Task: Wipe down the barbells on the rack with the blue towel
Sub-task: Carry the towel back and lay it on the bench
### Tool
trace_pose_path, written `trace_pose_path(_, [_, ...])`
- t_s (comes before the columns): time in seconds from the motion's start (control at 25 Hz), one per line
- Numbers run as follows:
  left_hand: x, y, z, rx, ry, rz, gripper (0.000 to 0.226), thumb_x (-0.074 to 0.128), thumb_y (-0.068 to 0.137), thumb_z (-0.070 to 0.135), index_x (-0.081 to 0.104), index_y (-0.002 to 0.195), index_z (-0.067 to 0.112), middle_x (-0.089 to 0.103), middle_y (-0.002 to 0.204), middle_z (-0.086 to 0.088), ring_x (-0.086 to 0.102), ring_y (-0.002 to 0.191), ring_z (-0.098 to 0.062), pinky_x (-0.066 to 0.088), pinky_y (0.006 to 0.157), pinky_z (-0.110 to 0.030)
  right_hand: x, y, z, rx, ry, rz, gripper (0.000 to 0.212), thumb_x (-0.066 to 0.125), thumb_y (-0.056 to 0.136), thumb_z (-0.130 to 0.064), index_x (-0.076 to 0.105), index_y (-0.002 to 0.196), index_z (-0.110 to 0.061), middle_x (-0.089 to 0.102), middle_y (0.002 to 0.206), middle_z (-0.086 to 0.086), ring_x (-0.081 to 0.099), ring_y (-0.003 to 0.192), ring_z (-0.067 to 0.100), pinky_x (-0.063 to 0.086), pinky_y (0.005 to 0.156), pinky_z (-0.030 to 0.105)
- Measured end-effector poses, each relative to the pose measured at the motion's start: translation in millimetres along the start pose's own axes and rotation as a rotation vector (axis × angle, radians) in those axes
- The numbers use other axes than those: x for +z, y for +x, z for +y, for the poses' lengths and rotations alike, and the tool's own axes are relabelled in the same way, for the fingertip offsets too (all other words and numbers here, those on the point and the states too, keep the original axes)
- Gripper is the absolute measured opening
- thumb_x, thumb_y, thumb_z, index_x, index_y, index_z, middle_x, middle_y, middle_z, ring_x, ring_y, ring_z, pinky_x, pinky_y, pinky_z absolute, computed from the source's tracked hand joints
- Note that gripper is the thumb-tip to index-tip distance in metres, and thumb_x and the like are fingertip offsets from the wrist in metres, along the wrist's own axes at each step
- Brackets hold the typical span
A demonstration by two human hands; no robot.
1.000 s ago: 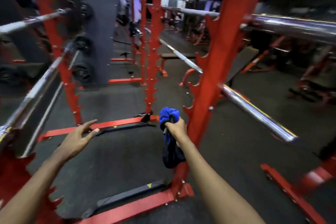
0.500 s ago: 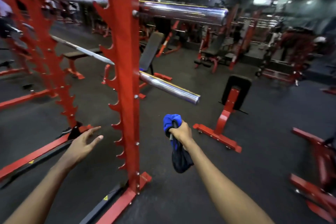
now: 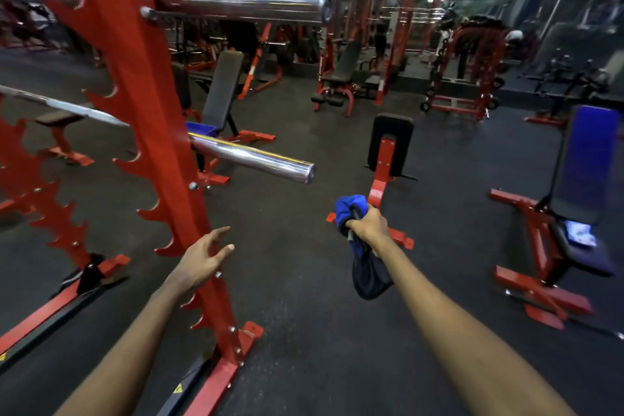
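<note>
A red rack upright with toothed hooks stands at the left. Two chrome barbells rest on it: the upper barbell with its sleeve end pointing right near head height, and the lower barbell ending above the floor at centre. My right hand is shut on the blue towel, which hangs bunched below my fist, below and right of the lower barbell's end. My left hand is open, fingers spread, in front of the upright, touching nothing.
A second toothed red upright stands further left. A small red stand with a black pad sits just beyond my right hand. Benches stand at the right and behind the rack. Dark rubber floor lies between them.
My view has swung to the right, from inside the rack to its outer side, bringing the barbell sleeve ends and the gym floor into sight. Both hands keep their pose; the towel stays gripped.
</note>
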State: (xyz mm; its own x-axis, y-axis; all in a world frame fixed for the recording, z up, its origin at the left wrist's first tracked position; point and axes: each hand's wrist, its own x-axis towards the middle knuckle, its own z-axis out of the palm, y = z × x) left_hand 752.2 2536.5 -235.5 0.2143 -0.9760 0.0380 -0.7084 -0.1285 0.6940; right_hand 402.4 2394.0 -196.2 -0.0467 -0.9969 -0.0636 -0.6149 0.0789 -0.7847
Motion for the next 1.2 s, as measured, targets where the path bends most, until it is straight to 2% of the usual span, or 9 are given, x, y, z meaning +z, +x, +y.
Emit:
trace_pose_path(0.08, [20, 19, 15, 0.011, -0.007, -0.023, 0.05, 0.066, 0.097, 0.029, 0.051, 0.145, 0.023, 0.058, 0.14, -0.002, 0.057, 0.127, -0.02, 0.041, 0.102, -0.027, -14, 20, 10, -0.029, -0.064, 0.004, 0.037, 0.073, 0.078, -0.018, 0.069, 0.114, -0.012, 0.072, 0.115, 0.013, 0.068, 0.109, 0.032, 0.054, 0.087, 0.037])
trace_pose_path(0.24, [59, 62, 45, 0.03, -0.005, -0.018, 0.05, 0.067, 0.096, 0.029, 0.052, 0.144, 0.023, 0.059, 0.141, -0.005, 0.058, 0.128, -0.023, 0.045, 0.106, -0.033, -41, 68, 30, -0.123, -0.162, -0.012, 0.032, 0.07, 0.078, -0.017, 0.066, 0.11, -0.011, 0.069, 0.113, 0.017, 0.066, 0.109, 0.035, 0.052, 0.081, 0.037])
trace_pose_path(0.4, [97, 103, 81, 0.023, 0.034, 0.014, 0.05, 0.067, 0.097, 0.03, 0.053, 0.144, 0.021, 0.06, 0.141, -0.005, 0.058, 0.128, -0.021, 0.042, 0.104, -0.03, -70, 131, 53, -0.162, -0.175, -0.036, 0.036, 0.068, 0.076, -0.015, 0.066, 0.112, -0.012, 0.07, 0.113, 0.017, 0.065, 0.11, 0.035, 0.054, 0.084, 0.04])
trace_pose_path(0.56, [128, 141, 105, -0.042, 0.0, 0.076, 0.049, 0.067, 0.096, 0.034, 0.054, 0.143, 0.026, 0.06, 0.14, -0.004, 0.055, 0.131, -0.02, 0.04, 0.112, -0.034, -92, 197, 71, -0.19, -0.176, -0.067, 0.04, 0.07, 0.075, -0.018, 0.067, 0.115, -0.013, 0.071, 0.112, 0.018, 0.065, 0.11, 0.035, 0.054, 0.086, 0.041])
trace_pose_path(0.68, [151, 164, 123, -0.07, -0.024, 0.116, 0.051, 0.069, 0.095, 0.028, 0.052, 0.144, 0.025, 0.058, 0.14, -0.008, 0.055, 0.131, -0.023, 0.041, 0.112, -0.035, -90, 253, 89, -0.191, -0.195, -0.116, 0.049, 0.065, 0.066, -0.032, 0.066, 0.113, -0.02, 0.07, 0.11, 0.013, 0.067, 0.105, 0.033, 0.057, 0.086, 0.042])
trace_pose_path(0.8, [169, 188, 134, -0.039, 0.034, 0.124, 0.049, 0.069, 0.095, 0.028, 0.051, 0.14, 0.032, 0.058, 0.14, -0.008, 0.054, 0.132, -0.023, 0.041, 0.112, -0.037, -71, 315, 111, -0.19, -0.217, -0.15, 0.057, 0.053, 0.055, -0.043, 0.066, 0.108, -0.024, 0.071, 0.102, 0.005, 0.069, 0.098, 0.031, 0.06, 0.081, 0.041])
trace_pose_path(0.96, [178, 234, 131, -0.122, 0.079, 0.175, 0.049, 0.069, 0.095, 0.019, 0.055, 0.141, 0.014, 0.059, 0.139, -0.014, 0.054, 0.131, -0.03, 0.039, 0.109, -0.036, -68, 345, 96, -0.191, -0.241, -0.191, 0.053, 0.056, 0.056, -0.036, 0.065, 0.106, -0.02, 0.069, 0.106, 0.015, 0.067, 0.103, 0.037, 0.058, 0.086, 0.043])
trace_pose_path(1.08, [173, 276, 123, -0.153, 0.064, 0.19, 0.049, 0.067, 0.096, 0.022, 0.053, 0.143, 0.017, 0.057, 0.142, -0.012, 0.051, 0.135, -0.027, 0.037, 0.111, -0.036, -57, 388, 81, -0.219, -0.235, -0.216, 0.056, 0.058, 0.058, -0.034, 0.065, 0.112, -0.019, 0.068, 0.112, 0.019, 0.065, 0.11, 0.039, 0.055, 0.091, 0.042])
trace_pose_path(1.2, [170, 324, 108, -0.202, 0.062, 0.226, 0.049, 0.065, 0.098, 0.026, 0.052, 0.144, 0.02, 0.055, 0.145, -0.012, 0.05, 0.135, -0.027, 0.037, 0.111, -0.036, -39, 439, 50, -0.238, -0.232, -0.23, 0.049, 0.068, 0.07, -0.026, 0.065, 0.117, -0.014, 0.068, 0.117, 0.021, 0.064, 0.114, 0.038, 0.052, 0.093, 0.04])
